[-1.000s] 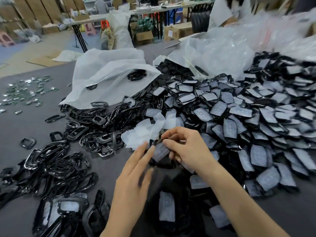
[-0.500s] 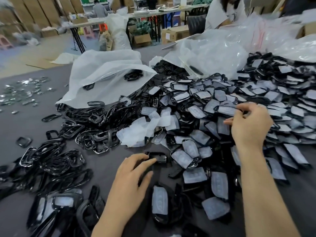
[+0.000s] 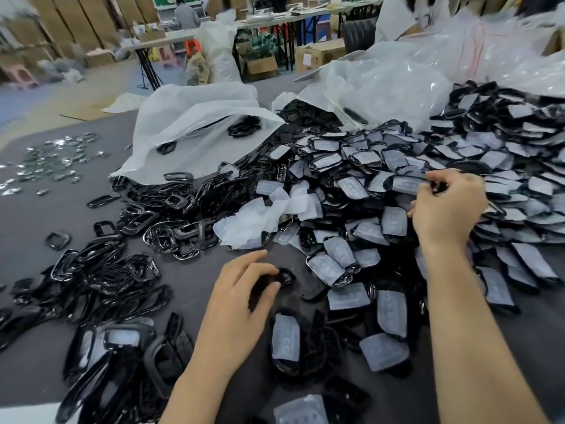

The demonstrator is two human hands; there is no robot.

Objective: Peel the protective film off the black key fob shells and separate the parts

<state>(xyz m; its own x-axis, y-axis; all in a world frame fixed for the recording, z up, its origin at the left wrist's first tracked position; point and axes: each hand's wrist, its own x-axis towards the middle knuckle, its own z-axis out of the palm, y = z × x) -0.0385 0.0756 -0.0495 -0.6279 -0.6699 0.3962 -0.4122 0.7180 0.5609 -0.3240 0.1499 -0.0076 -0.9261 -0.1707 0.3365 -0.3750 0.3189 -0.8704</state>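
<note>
Okay, far left: scattered small shiny metal bits [image 3: 46,166] on the dark grey tabletop [image 3: 36,215], then a heap of glossy black plastic frame rings [image 3: 101,276], already-separated parts by the look of it. Crumpled white plastic bag [image 3: 195,133] behind, loose pile of peeled translucent film pieces [image 3: 269,215] just right of the rings. Left hand [image 3: 241,304] low centre, fingers [image 3: 256,261] curled round a small black plastic part [image 3: 286,276] lying on the tabletop, thumb beside it; grip looks loose. Right hand [image 3: 446,206] is up on the big heap of film-covered black key fob shells [image 3: 504,166], fingertips [image 3: 435,178] pinching the near end of one grey-filmed black shell [image 3: 406,183] among them. Step in hand, I judge: fetching the next shell. To do it well: lift it by the rim, not by the film, so neighbours don't slide; bring it to centre; left hand lets its part go among its like and steadies the shell; then catch a film corner with a nail and peel low and slow. Film goes on the film pile, not back among unpeeled ones.
</note>
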